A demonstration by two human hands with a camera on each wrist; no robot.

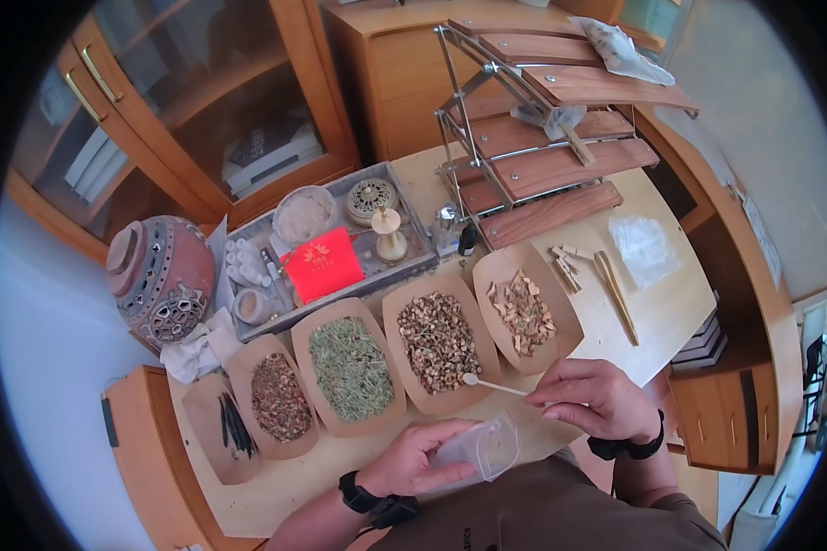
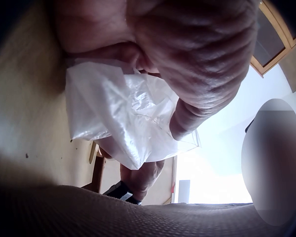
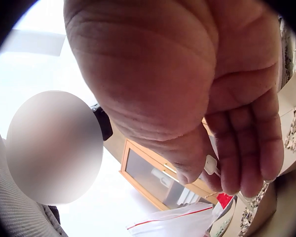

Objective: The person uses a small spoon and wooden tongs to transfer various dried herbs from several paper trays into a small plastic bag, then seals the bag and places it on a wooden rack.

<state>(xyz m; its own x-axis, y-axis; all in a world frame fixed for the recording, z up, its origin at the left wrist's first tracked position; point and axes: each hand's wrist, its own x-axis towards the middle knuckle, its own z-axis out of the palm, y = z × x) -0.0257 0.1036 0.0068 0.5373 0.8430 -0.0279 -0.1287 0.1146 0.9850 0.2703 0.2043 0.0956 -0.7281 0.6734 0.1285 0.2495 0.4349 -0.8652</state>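
My left hand [image 1: 413, 459] holds a translucent plastic bag [image 1: 492, 448], its mouth spread, at the table's front edge. The same bag [image 2: 118, 108] hangs below the thumb in the left wrist view. Between thumb and fingers, my right hand [image 1: 599, 397] pinches the end of a small pale spoon [image 1: 501, 387]. The spoon's round tip is at the near edge of the tray of brown chopped pieces [image 1: 436, 342]; whether it touches them I cannot tell. In the right wrist view the handle end [image 3: 211, 165] sticks out of the fingers, above the bag's red-lined edge [image 3: 172, 217].
Paper trays hold green dried herb [image 1: 351, 369], reddish bits [image 1: 281, 397], dark sticks [image 1: 235, 427] and pale chips [image 1: 522, 314]. Behind stand a grey tray [image 1: 412, 266] with a red packet [image 1: 322, 265], and a wooden folding rack [image 1: 560, 174]. Tongs [image 1: 618, 298] lie right; an urn [image 1: 163, 275] stands left.
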